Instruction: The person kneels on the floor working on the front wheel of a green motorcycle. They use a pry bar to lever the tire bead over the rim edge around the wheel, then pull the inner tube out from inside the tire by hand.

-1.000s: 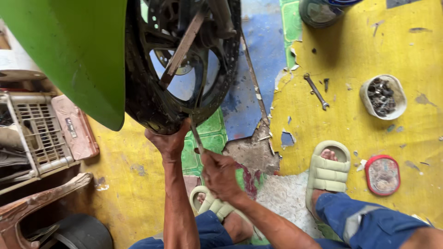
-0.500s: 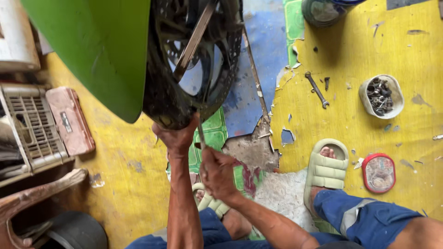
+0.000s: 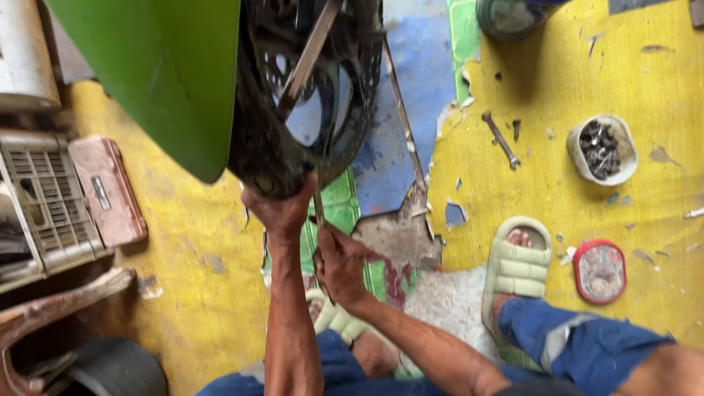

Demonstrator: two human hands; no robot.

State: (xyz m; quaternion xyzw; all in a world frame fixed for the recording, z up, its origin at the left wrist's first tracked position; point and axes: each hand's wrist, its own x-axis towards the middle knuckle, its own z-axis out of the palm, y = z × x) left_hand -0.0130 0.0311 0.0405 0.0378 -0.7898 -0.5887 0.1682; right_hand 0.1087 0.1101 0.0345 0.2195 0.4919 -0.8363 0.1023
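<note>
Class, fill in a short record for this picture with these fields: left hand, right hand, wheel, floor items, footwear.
left hand: left hand pressed against the black tyre
right hand: right hand gripping a thin metal lever that runs up to the tyre
wheel: under a green mudguard
floor items: spanner, white bowl of small metal parts, round red-rimmed tin, pink case
footwear: pale green sandal

We see a black motorcycle wheel (image 3: 308, 95) with a dirty tyre and dark spoked rim, raised above the painted floor beside a green fender. A thin metal tool (image 3: 319, 216) stands nearly upright at the tyre's lower edge, its top against the rubber.
</note>
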